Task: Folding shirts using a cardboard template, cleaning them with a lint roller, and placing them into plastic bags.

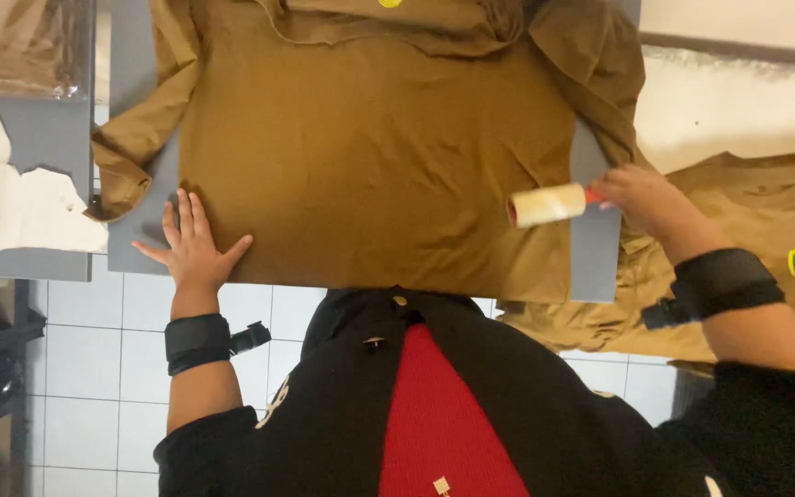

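Note:
A brown shirt (370, 156) lies spread flat on a grey board (595, 253), its sleeves folded out at both sides. My left hand (193, 248) presses flat with fingers apart on the shirt's lower left corner. My right hand (641, 198) grips the red handle of a lint roller (547, 204), whose pale roll rests on the shirt's right side near the board's edge. Both wrists wear black bands.
More brown shirts (775, 239) with a printed badge are piled at the right. Torn white paper (11, 198) and clear plastic wrap (20, 46) lie at the left. White floor tiles (94, 350) show below the board's edge, beside my black and red top.

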